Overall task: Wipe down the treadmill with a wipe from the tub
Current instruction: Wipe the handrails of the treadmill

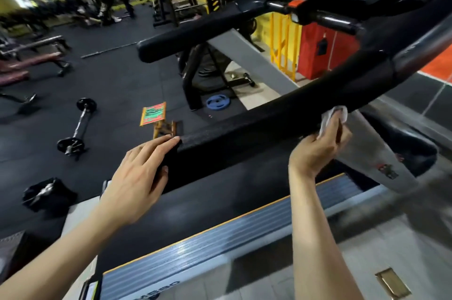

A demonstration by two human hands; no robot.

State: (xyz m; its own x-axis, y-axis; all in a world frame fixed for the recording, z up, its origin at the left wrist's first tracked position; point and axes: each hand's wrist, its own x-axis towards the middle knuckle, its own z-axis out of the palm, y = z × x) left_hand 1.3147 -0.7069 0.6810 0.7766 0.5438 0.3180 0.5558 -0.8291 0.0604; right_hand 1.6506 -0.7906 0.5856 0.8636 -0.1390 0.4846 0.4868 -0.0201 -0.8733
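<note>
the near handrail (244,133) of the treadmill (220,246) is a thick black bar with a grainy foam skin. the right hand (318,150) grasps a crumpled white wipe (329,120) against its underside, right of middle. the left hand (139,177) rests flat-fingered, released, on the bar's rounded left end.

Both arms are stretched forward from the bottom of the view, bare forearms. Left hand (137,177) lies palm-down over the near end of the padded handrail (256,128), fingers straight and together, thumb tucked along the rail's end. Right hand (320,145) is raised higher, wrist bent back, fingers curled up around a white wipe (329,118) pressed to the rail's underside.
</note>
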